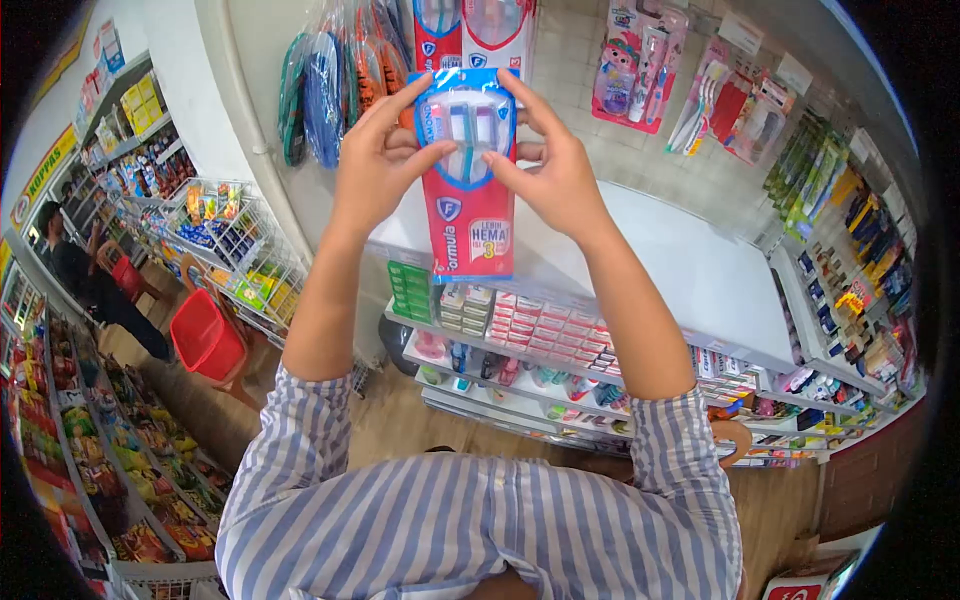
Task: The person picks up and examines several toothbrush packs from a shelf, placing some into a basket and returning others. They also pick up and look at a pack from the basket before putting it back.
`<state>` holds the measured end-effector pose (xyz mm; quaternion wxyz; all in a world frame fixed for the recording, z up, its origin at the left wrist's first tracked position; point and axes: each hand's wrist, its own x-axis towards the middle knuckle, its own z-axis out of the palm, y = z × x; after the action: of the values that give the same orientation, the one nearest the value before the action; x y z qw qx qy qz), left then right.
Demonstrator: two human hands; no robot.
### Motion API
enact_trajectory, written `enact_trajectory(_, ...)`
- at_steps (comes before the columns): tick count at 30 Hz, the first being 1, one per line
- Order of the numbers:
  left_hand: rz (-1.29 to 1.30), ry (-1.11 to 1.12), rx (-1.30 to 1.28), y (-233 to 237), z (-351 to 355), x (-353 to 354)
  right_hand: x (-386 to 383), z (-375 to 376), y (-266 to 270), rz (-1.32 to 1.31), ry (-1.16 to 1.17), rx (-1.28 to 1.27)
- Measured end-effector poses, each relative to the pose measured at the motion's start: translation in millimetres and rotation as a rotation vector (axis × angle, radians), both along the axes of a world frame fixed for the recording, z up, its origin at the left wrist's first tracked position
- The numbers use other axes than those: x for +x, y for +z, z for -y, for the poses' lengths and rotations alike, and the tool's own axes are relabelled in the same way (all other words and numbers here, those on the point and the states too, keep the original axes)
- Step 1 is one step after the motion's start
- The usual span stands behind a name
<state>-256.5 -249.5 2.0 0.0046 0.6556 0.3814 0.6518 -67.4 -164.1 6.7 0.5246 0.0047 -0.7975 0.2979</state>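
Observation:
Both hands hold a red and blue toothbrush pack [466,228] upright, with its printed front toward me. My left hand [378,160] grips the upper left edge, its thumb pressed on the clear window. On the opposite edge, my right hand [556,172] has its thumb on the window and its index finger at the top corner. Brush heads show through the plastic. Similar packs [497,25] hang on the wall just behind, and wrapped flip-flops [326,95] hang to the left.
A white shelf top [660,265] lies beyond my hands, with small boxes [545,325] on the tiers below. Children's toothbrush packs [640,65] hang at upper right. At left are a red basket [207,335], wire racks [225,225], snack shelves [120,450] and a standing person [85,270].

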Motion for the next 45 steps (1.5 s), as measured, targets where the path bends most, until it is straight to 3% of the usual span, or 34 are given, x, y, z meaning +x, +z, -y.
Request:
enact_trajectory(6, 0.024, -0.067, 0.034, 18.1, -41.8, -43.2, -40.7, -30.2, 20.2, 0.011, -0.071, -0.005)
enact_trajectory(15, -0.105, 0.068, -0.061, 49.3, -115.1, -139.1, -136.1, -104.2, 33.2, -0.036, -0.229, -0.012)
enact_trajectory(18, -0.221, 0.092, -0.057, 67.3, -142.0, -162.2, -157.6, -122.0, 47.9, -0.028, -0.349, 0.101)
enact_trajectory(20, -0.216, -0.005, 0.135, 78.4, -165.3, -173.1, -171.7, -136.0, 59.0, -0.119, -0.433, 0.139)
enact_trajectory(22, -0.2, -0.036, 0.071, 87.6, -165.7, -174.1, -172.7, -126.0, 70.3, -0.11, -0.422, 0.092)
enact_trajectory(24, -0.18, -0.097, 0.162, 94.2, -164.4, -171.9, -172.4, -114.9, 80.8, -0.096, -0.464, 0.363)
enact_trajectory(28, -0.115, -0.162, 0.102, 101.7, -152.1, -174.3, -181.9, -118.9, 84.4, -0.148, -0.405, 0.178)
enact_trajectory(33, -0.159, -0.074, 0.241, 102.0, -159.7, -179.7, -186.3, -105.6, 85.6, -0.166, -0.441, 0.19)
enact_trajectory(38, -0.147, -0.116, 0.267, 104.8, -158.8, -179.3, -187.7, -111.5, 84.6, -0.206, -0.449, 0.185)
enact_trajectory(41, -0.143, -0.161, 0.255, 106.3, -159.7, -179.7, -186.8, -114.0, 85.3, -0.176, -0.576, 0.289)
enact_trajectory(43, -0.143, -0.171, 0.231, 107.0, -168.9, -181.5, -188.6, -117.5, 86.6, -0.198, -0.466, 0.141)
enact_trajectory(45, -0.171, -0.246, 0.363, 108.7, -180.1, -184.0, -188.6, -117.1, 88.0, -0.196, -0.435, 0.098)
